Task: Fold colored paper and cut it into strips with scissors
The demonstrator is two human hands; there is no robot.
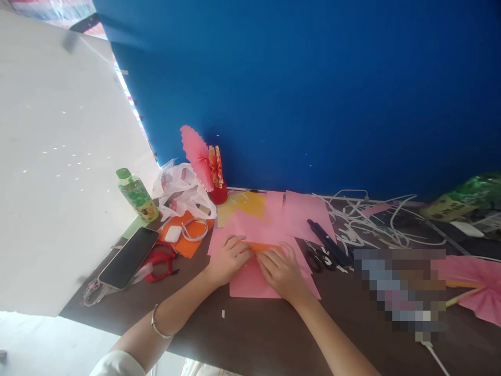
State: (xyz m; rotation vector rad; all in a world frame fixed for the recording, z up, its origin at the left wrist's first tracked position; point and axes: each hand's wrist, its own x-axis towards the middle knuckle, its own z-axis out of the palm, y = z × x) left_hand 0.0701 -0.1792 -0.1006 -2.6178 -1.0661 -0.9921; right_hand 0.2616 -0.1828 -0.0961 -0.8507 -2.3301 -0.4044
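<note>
Evidently, the piece in hand is the orange paper (270,247), which sits between the two hands above the pink sheets (256,286) near the middle of the desk (199,318). The left hand (230,261) has its fingertips bunched on the paper's left end, while the right hand (282,272) bends its fingers over the near edge; how the thumbs sit underneath is hidden. It should handle as something very light and thin, soft enough to crease under a fingertip yet springy along a fold, and easy to tear if pulled hard; the two ends and the folded edge look like the best places to pinch, with flat fingers rather than nails. The loose pink sheets beneath could slide along with any push. To the right, black-handled scissors (323,259) and a long dark object (331,243) lie close by the sheets, with tangled white cables (376,230) farther out. On the left, red-handled cutters (161,262) and a phone (129,258) crowd that side, while a pink paper fan (196,156) stands beyond the hands and would crumple if knocked.
</note>
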